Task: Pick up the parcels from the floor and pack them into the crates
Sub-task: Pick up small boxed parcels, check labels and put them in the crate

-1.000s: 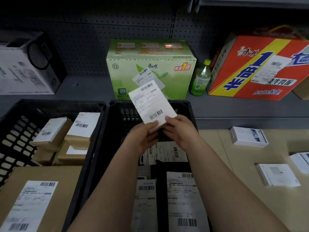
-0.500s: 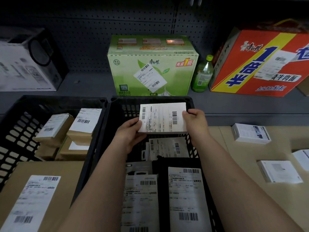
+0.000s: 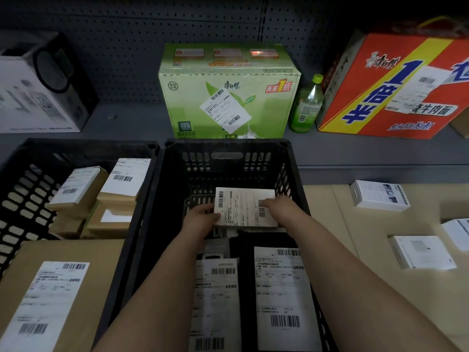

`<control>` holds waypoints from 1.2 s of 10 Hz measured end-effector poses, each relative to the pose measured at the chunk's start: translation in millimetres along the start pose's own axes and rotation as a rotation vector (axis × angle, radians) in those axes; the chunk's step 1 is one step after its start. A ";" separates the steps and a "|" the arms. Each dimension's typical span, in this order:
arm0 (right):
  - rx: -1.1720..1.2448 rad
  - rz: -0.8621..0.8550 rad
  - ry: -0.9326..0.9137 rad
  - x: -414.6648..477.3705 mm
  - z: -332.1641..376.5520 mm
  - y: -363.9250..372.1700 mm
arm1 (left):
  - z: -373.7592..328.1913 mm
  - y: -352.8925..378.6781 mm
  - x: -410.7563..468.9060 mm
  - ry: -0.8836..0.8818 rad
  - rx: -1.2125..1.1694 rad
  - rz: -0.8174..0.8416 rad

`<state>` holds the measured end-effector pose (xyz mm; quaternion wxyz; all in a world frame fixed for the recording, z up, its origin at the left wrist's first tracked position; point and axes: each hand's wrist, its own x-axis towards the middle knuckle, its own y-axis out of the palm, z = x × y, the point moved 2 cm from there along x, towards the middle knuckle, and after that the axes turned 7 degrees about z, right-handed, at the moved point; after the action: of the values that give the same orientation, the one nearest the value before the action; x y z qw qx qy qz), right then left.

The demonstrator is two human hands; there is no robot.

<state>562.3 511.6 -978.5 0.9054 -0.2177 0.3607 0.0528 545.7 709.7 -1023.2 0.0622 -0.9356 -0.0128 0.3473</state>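
Head view: left hand and right hand pinch a barcode-labelled parcel by its side edges inside the black crate, bare mesh beyond; green carton reads 再来1瓶.

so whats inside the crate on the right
Near end: a left flat parcel and a right flat parcel, both labelled. Farther in, the left hand and right hand hold a white parcel low inside the crate. Whatever lies beneath it is covered.

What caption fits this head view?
Left hand and right hand hold a labelled parcel inside the black crate.
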 end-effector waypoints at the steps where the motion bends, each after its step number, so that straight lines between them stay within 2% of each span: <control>1: -0.047 0.001 0.020 0.6 -0.9 0.7 | -1.8 3.0 5.7 -0.044 -0.045 -0.004; 4: -0.235 -0.027 0.143 -2.4 9.7 -1.1 | -9.9 11.3 -1.1 -0.152 -0.205 0.045; 6: -0.314 -0.084 0.018 -6.6 14.2 0.7 | -14.4 15.2 1.8 -0.200 -0.103 0.060; 7: -0.292 -0.052 0.003 2.6 11.1 1.7 | -16.0 16.7 1.6 -0.190 -0.059 0.070; 10: 0.254 0.132 -0.158 -33.5 5.9 -18.5 | -50.3 30.2 0.6 0.028 -0.183 0.089; 11: 0.300 0.122 -0.273 -54.8 6.0 -48.7 | -72.1 41.1 -3.4 0.126 -0.275 0.123; 12: 0.249 0.060 -0.357 -71.8 0.8 -86.1 | -89.3 52.8 -11.2 0.199 -0.355 0.200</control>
<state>531.8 438.9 -898.8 0.9728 -0.0807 0.2047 0.0723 594.3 647.0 -955.5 -0.1373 -0.9581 0.0251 0.2500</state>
